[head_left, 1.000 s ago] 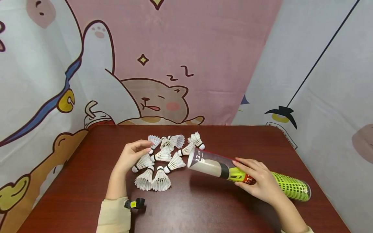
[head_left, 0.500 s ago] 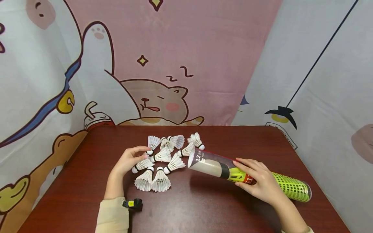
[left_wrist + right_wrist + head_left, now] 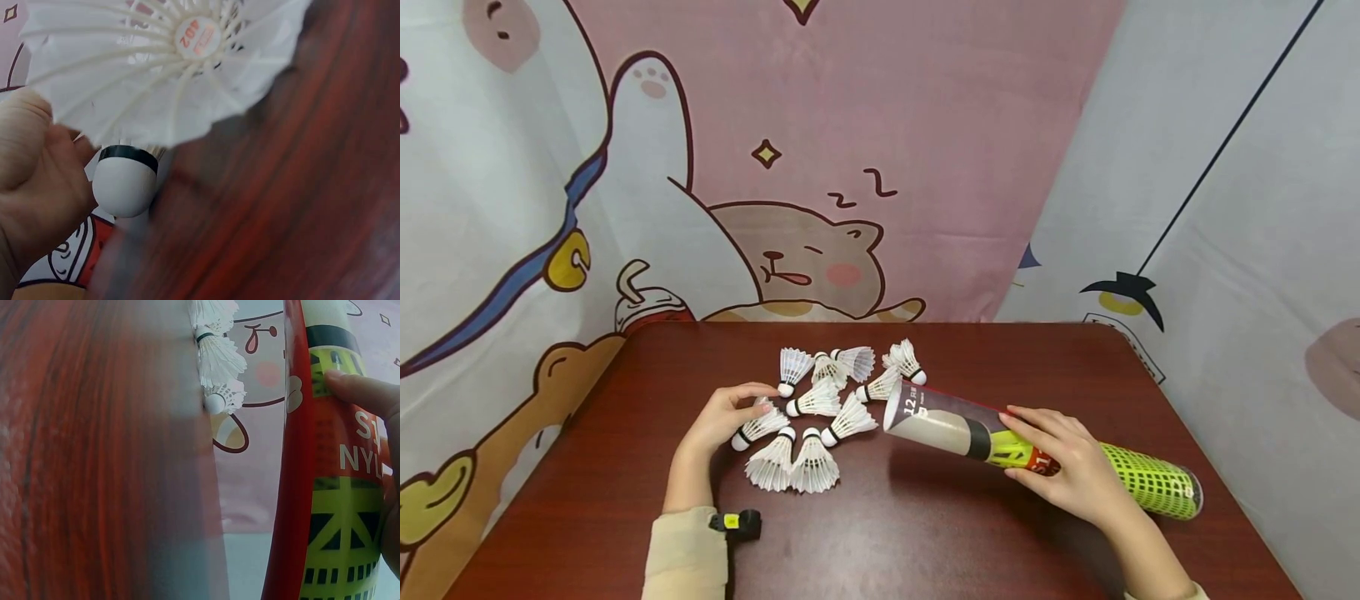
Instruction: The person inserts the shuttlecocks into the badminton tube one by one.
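My left hand is at the left of a cluster of white shuttlecocks, thumb and fingers on the feathers of the leftmost shuttlecock, whose cork points down-left. In the left wrist view, a feather skirt fills the top, hiding the thumb tip, with a white cork behind it. My right hand grips a shuttlecock tube round its middle. The tube lies slanted, its left end raised toward the shuttlecocks. Yellow-green print and a red label show on it in the right wrist view.
Several other shuttlecocks lie close together on the brown table, left of the tube. A cartoon-printed cloth hangs behind the table. A small black camera is strapped at the left wrist.
My left hand has drawn back toward the lower left, away from the upper-left shuttlecock to the leftmost one, which has shifted slightly left. The right hand and tube stay put.
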